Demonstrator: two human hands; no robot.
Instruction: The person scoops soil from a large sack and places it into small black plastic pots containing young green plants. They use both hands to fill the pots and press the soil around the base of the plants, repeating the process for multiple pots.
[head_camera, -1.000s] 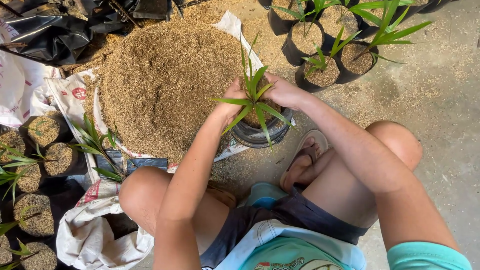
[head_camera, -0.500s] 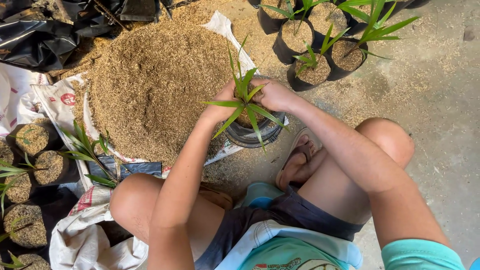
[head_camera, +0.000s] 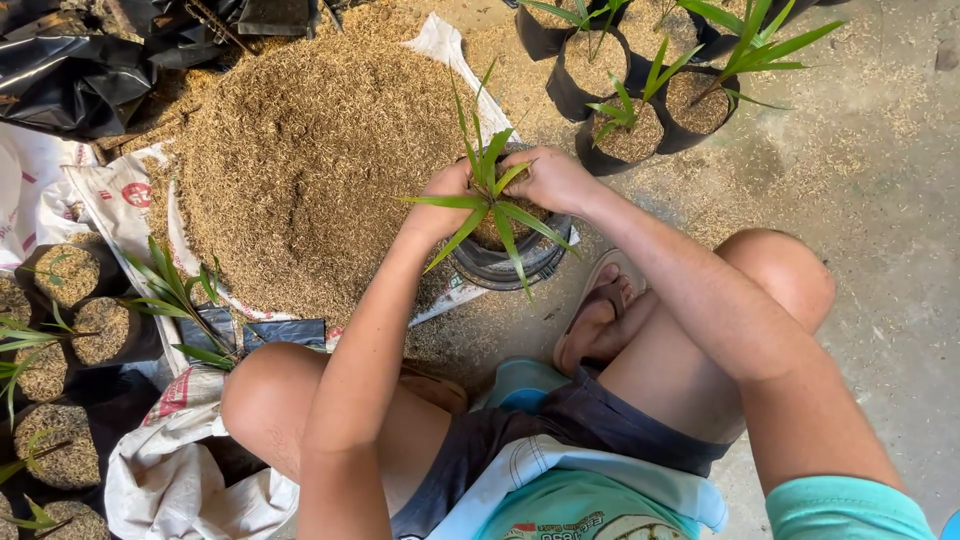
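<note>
The left hand (head_camera: 440, 203) and right hand (head_camera: 552, 178) were cupped, fingers curled, around the seedling (head_camera: 492, 195) between them, pressing the husk fill in the black grow bag (head_camera: 510, 262) just beneath; a husk heap (head_camera: 310, 170) lay left of them.

Both hands (head_camera: 500, 190) press husk around seedling (head_camera: 492, 195) in black grow bag (head_camera: 505, 262).

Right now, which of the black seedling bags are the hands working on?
The bag in front of the feet, beside the husk pile. Both hands, left and right, press around its seedling; other bags stand untouched.
</note>
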